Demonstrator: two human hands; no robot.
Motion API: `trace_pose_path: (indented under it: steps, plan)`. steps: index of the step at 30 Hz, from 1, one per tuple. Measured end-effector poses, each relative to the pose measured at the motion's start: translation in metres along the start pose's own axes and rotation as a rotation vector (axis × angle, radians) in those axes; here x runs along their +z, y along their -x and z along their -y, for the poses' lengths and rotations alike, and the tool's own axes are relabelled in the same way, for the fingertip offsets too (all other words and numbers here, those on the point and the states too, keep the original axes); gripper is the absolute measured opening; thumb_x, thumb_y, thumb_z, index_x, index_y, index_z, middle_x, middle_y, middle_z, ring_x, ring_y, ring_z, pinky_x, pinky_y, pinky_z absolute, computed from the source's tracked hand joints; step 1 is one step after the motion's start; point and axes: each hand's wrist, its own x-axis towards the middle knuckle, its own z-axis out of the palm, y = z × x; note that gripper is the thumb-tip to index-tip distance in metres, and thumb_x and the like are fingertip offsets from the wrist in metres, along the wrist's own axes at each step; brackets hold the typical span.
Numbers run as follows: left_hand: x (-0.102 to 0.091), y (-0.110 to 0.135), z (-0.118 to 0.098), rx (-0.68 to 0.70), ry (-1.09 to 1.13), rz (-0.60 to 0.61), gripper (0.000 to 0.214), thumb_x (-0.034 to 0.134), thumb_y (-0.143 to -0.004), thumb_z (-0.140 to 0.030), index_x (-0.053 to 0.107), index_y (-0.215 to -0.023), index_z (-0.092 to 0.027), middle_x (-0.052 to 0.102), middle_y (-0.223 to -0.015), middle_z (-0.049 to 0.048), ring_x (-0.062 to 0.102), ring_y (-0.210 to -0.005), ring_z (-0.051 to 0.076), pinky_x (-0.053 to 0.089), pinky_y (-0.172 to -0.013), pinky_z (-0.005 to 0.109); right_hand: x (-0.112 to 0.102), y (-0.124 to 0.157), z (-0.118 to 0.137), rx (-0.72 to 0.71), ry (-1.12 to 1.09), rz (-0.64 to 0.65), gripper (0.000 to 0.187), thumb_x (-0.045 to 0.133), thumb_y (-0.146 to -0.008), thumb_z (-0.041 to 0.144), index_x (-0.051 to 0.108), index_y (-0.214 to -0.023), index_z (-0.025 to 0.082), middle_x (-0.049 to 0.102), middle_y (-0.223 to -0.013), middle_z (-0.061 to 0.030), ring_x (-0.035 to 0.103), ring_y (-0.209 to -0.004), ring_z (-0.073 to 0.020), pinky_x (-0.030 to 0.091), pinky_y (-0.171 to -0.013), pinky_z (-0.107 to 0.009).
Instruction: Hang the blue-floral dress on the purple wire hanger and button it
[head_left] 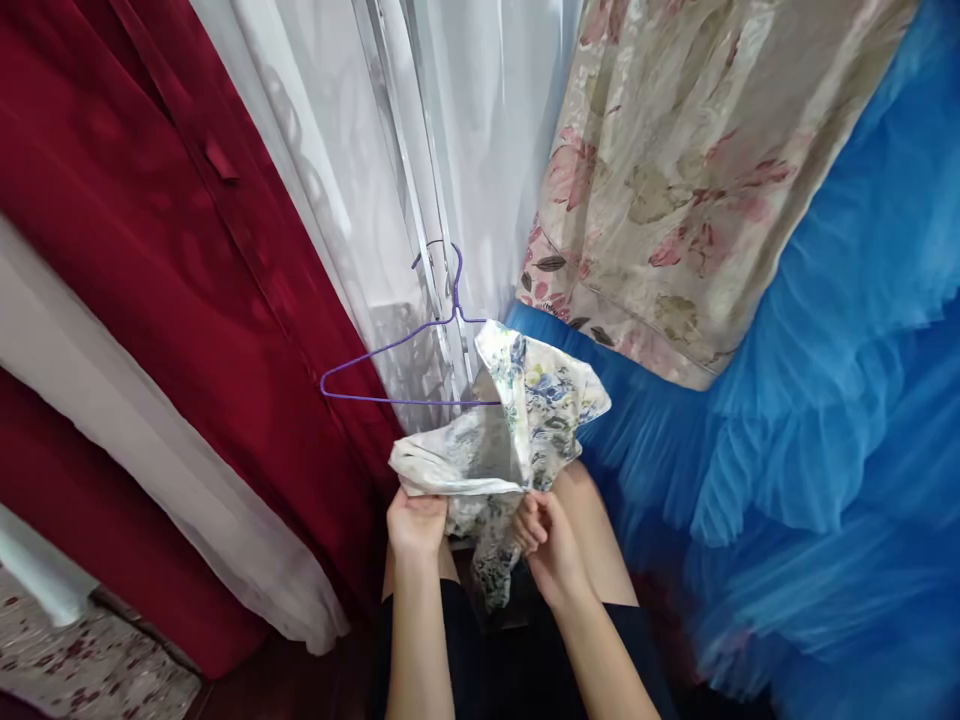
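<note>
A white garment with a blue and yellow floral print (pixel 551 390) hangs by one shoulder on the right arm of a purple wire hanger (pixel 367 357). The hanger's left arm is bare, and its hook is caught at the white strips in front of the curtain. My left hand (pixel 417 522) is closed on the garment's edge at the left, below the hanger. With fingers curled, my right hand (pixel 541 530) pinches the garment's edge near the middle. Part of the cloth droops between my two hands over my lap.
Red curtains (pixel 247 270) and sheer white curtains (pixel 487 130) hang at the left and back. On the right are a beige floral cloth (pixel 675 200) and a ruffled blue tulle dress (pixel 810 450). My knees lie just below the garment.
</note>
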Motion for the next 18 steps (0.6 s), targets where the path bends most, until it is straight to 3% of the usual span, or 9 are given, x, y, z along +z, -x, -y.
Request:
trace_pose_path:
  steps: [3, 5, 8, 11, 13, 15, 18]
  plan:
    - [0.015, 0.013, 0.028, -0.037, -0.016, -0.054, 0.023, 0.046, -0.096, -0.02, 0.067, -0.085, -0.017, 0.074, -0.099, 0.0092, 0.07, -0.099, 0.022, 0.051, -0.094, 0.04, -0.034, -0.008, 0.006, -0.115, -0.06, -0.216, 0.031, 0.068, -0.072, 0.041, 0.042, -0.064, 0.025, 0.024, -0.046, 0.0124, 0.018, -0.038, -0.008, 0.021, -0.039, -0.022]
    - [0.034, 0.024, 0.041, -0.001, -0.087, 0.062, 0.018, 0.054, -0.095, -0.028, 0.065, -0.086, -0.018, 0.072, -0.103, 0.0082, 0.068, -0.101, 0.022, 0.051, -0.093, 0.039, -0.041, -0.009, 0.012, -0.192, -0.069, -0.302, 0.026, 0.067, -0.073, 0.04, 0.046, -0.069, 0.025, 0.029, -0.049, 0.0107, 0.026, -0.04, -0.0096, 0.026, -0.04, -0.022]
    - [0.059, 0.049, 0.052, 0.121, -0.359, 0.299, 0.023, 0.064, -0.092, -0.042, 0.062, -0.088, -0.02, 0.066, -0.091, 0.0044, 0.064, -0.084, 0.019, 0.051, -0.08, 0.031, -0.028, 0.004, 0.019, -0.362, 0.004, -0.389, 0.016, 0.063, -0.083, 0.039, 0.057, -0.082, 0.024, 0.048, -0.062, 0.0053, 0.045, -0.053, -0.0128, 0.039, -0.052, -0.024]
    - [0.076, 0.077, 0.055, 0.165, -0.743, 0.596, 0.031, 0.059, -0.096, -0.048, 0.063, -0.084, -0.02, 0.059, -0.087, 0.0047, 0.059, -0.077, 0.018, 0.05, -0.076, 0.029, -0.005, 0.022, 0.03, -0.516, 0.328, -0.288, 0.02, 0.059, -0.092, 0.04, 0.067, -0.095, 0.023, 0.064, -0.087, -0.0029, 0.06, -0.08, -0.0189, 0.047, -0.073, -0.03]
    - [0.085, 0.091, 0.052, 0.182, -0.96, 0.773, 0.033, 0.055, -0.098, -0.047, 0.066, -0.083, -0.02, 0.06, -0.096, 0.0078, 0.061, -0.089, 0.021, 0.05, -0.087, 0.034, 0.003, 0.028, 0.037, -0.487, 0.501, -0.148, 0.023, 0.058, -0.093, 0.04, 0.069, -0.103, 0.023, 0.069, -0.1, -0.0062, 0.063, -0.094, -0.0243, 0.049, -0.085, -0.036]
    - [0.092, 0.1, 0.047, 0.201, -1.101, 0.862, 0.03, 0.054, -0.099, -0.043, 0.07, -0.087, -0.02, 0.062, -0.102, 0.0093, 0.062, -0.1, 0.025, 0.048, -0.096, 0.037, 0.0, 0.027, 0.041, -0.412, 0.548, -0.109, 0.027, 0.063, -0.089, 0.038, 0.067, -0.112, 0.026, 0.07, -0.108, -0.0062, 0.064, -0.101, -0.0275, 0.05, -0.09, -0.039]
    - [0.096, 0.103, 0.043, 0.223, -1.186, 0.883, 0.025, 0.055, -0.1, -0.037, 0.072, -0.092, -0.021, 0.062, -0.1, 0.0088, 0.063, -0.098, 0.024, 0.049, -0.094, 0.036, -0.016, 0.018, 0.042, -0.266, 0.602, -0.09, 0.031, 0.073, -0.08, 0.036, 0.07, -0.11, 0.03, 0.072, -0.109, -0.0052, 0.066, -0.104, -0.0312, 0.051, -0.092, -0.043]
